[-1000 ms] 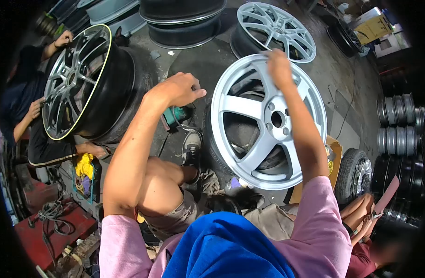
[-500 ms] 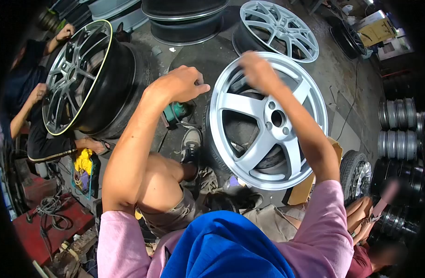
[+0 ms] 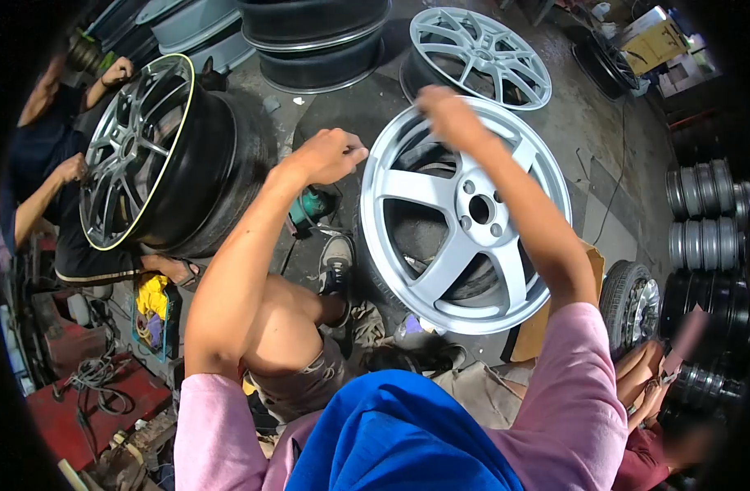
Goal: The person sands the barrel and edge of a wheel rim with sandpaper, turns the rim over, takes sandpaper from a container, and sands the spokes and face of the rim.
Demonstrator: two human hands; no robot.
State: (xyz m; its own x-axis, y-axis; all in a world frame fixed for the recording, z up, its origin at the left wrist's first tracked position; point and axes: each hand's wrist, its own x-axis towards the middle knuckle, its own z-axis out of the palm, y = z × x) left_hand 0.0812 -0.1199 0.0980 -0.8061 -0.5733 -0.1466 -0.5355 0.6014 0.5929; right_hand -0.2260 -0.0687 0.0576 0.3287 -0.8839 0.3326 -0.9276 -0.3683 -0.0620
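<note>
A silver five-spoke wheel rim (image 3: 430,278) lies face up, slightly tilted, in front of me. My left hand (image 3: 332,155) is just outside its upper left edge, fingers curled and thumb toward the rim. Whatever those fingers may hold is hidden. Over the rim's upper edge is my right hand (image 3: 450,116), smeared by motion, so neither its fingers nor anything in them shows clearly. A green power tool (image 3: 312,204) lies on the floor below my left hand.
Another person's hands (image 3: 74,168) steady a multi-spoke wheel (image 3: 129,146) on the left. A grey multi-spoke rim (image 3: 483,56) lies behind mine, near stacked dark rims (image 3: 317,65). A tyre (image 3: 624,303) stands at right. A red box (image 3: 96,409) with a coiled cable is lower left.
My left hand is slightly lower beside the rim. My right hand is blurred over the upper edge in both frames. The view has shifted a little.
</note>
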